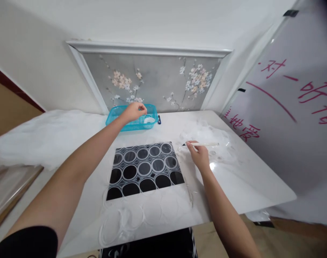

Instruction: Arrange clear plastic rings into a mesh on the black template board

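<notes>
My left hand point(135, 110) reaches over a blue plastic basket point(131, 126), its fingers pinched together; whatever they hold, if anything, is hidden. In the basket lies a round white item point(149, 120), perhaps a roll of tape. My right hand point(200, 154) grips a slim white pen-like tool point(208, 144) with a dark tip pointing left, just right of a patterned sheet. That sheet point(144, 167) lies flat on the table, showing rows of black ovals ringed in grey. Clear film with circular outlines point(152, 211) spreads out along its near edge.
Crumpled translucent film point(211, 139) covers part of the white table point(249, 190) at the right. White fluffy material point(53, 132) is heaped at the left. A small dark blue item point(159, 119) stands beside the basket. A whiteboard point(294, 150) with red writing leans at the right.
</notes>
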`<control>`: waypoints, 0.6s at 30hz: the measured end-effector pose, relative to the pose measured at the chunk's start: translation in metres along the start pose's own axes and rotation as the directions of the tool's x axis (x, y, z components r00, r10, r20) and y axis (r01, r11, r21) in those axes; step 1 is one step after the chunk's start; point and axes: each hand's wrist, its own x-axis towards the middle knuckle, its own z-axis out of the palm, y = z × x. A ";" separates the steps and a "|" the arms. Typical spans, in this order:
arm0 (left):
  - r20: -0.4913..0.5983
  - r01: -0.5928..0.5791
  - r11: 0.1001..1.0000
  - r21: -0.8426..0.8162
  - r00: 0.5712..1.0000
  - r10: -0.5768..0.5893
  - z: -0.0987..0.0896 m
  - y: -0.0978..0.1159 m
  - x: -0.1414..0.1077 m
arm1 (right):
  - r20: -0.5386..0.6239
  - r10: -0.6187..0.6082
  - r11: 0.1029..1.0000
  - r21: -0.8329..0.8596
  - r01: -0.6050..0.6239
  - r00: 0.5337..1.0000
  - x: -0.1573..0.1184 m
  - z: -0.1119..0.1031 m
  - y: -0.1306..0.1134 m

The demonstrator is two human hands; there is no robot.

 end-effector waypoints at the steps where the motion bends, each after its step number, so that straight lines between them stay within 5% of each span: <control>1: 0.020 0.002 1.000 0.006 1.000 -0.002 0.006 -0.004 0.008 | -0.004 0.003 1.000 0.001 -0.003 1.000 0.000 0.000 0.001; 8: 0.067 0.058 0.997 0.055 0.996 -0.062 0.038 -0.037 0.030 | 0.002 0.010 1.000 0.012 -0.010 1.000 0.002 -0.008 0.001; 18: 0.096 0.097 0.957 0.273 0.987 -0.127 0.047 -0.073 0.032 | 0.042 0.046 0.998 0.034 -0.048 0.998 0.002 -0.004 0.003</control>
